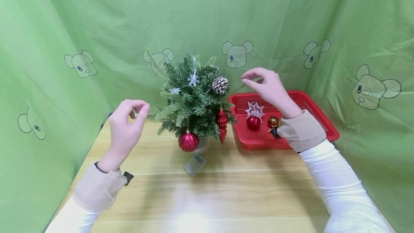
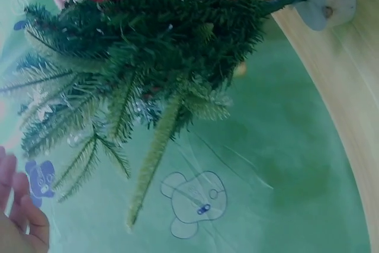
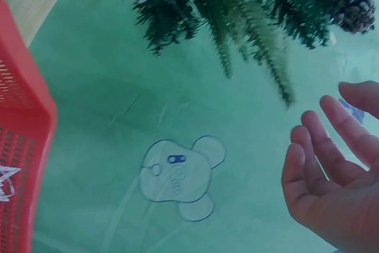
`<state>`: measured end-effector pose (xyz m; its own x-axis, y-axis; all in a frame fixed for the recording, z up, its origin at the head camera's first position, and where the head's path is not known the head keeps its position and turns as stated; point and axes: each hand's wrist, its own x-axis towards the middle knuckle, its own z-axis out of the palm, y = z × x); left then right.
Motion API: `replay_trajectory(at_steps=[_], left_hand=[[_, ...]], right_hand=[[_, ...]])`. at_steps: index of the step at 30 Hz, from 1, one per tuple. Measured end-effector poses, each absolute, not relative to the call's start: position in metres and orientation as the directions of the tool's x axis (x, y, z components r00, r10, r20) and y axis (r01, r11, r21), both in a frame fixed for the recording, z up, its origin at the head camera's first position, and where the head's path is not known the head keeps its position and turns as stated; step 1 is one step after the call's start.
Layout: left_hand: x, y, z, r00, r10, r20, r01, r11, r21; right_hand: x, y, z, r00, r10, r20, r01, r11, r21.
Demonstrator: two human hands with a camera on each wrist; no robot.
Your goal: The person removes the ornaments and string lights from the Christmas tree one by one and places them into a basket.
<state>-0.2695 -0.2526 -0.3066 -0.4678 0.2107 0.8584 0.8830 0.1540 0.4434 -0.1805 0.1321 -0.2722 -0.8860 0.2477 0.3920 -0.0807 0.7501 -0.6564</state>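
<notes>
A small artificial Christmas tree (image 1: pixel 191 100) stands on the table between my two hands. Left of it, my left hand (image 1: pixel 127 125) is raised in the air with relaxed, bent fingers and nothing in them. On the right, my right hand (image 1: pixel 266 85) hovers over the back of the red basket (image 1: pixel 255 145), its fingers loosely bent and holding nothing. From the branches hang a red ball (image 1: pixel 188 141), a red icicle-shaped ornament (image 1: pixel 222 123), a frosted pine cone (image 1: pixel 220 85) and a silvery snowflake (image 1: pixel 193 80). A pale star (image 1: pixel 175 91) sits on the left side.
Inside the basket lie a red ball (image 1: pixel 253 122), a gold ball (image 1: pixel 273 122) and a clear star ornament (image 1: pixel 254 110). A translucent battery box (image 1: pixel 195 164) rests before the tree on the wooden table (image 1: pixel 161 197). Green curtain (image 1: pixel 194 13) encloses the back and sides.
</notes>
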Motion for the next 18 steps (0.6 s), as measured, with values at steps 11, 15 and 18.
replay_trajectory(at_steps=[11, 15, 18], left_hand=[[-0.283, -0.258, -0.313, -0.673, 0.273, 0.688, 0.737, 0.332, 0.589], [-0.286, -0.258, -0.316, -0.686, 0.273, 0.675, 0.724, 0.343, 0.598], [-0.287, -0.257, -0.317, -0.674, 0.272, 0.687, 0.735, 0.344, 0.585]], right_hand=[[-0.183, 0.102, -0.248, -0.866, 0.147, 0.477, -0.229, 0.732, -0.641], [-0.188, 0.093, -0.245, -0.875, 0.110, 0.471, -0.249, 0.732, -0.634], [-0.190, 0.087, -0.243, -0.885, 0.101, 0.455, -0.244, 0.731, -0.637]])
